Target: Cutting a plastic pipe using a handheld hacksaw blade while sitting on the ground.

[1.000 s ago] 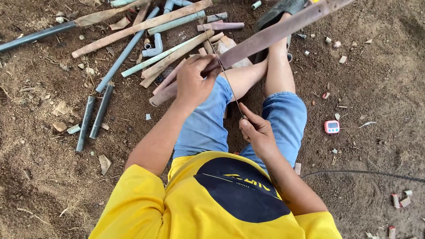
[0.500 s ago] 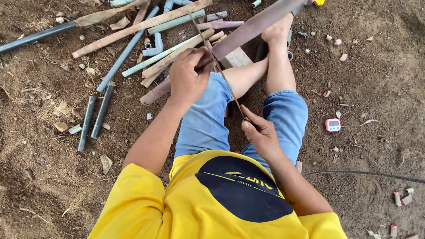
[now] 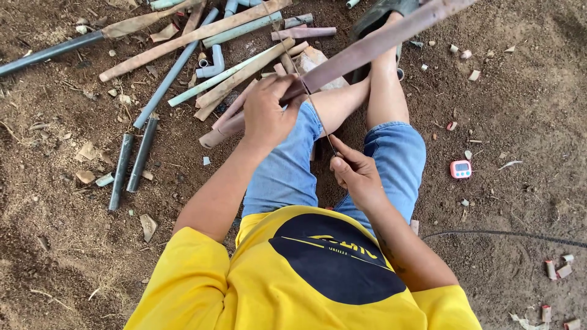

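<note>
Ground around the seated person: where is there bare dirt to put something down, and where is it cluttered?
Bare dirt lies at lower left, below the two dark pipes, and at right between the pink timer and the black cable. The pipe pile by the left hand crowds the upper left; the right hand sits between the knees.

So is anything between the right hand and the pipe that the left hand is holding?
Only the thin blade. It runs from the right hand up to the long pipe, which the left hand grips. Apart from the blade, the gap over the knees looks clear; the other pipes lie off to the left on the dirt.
</note>
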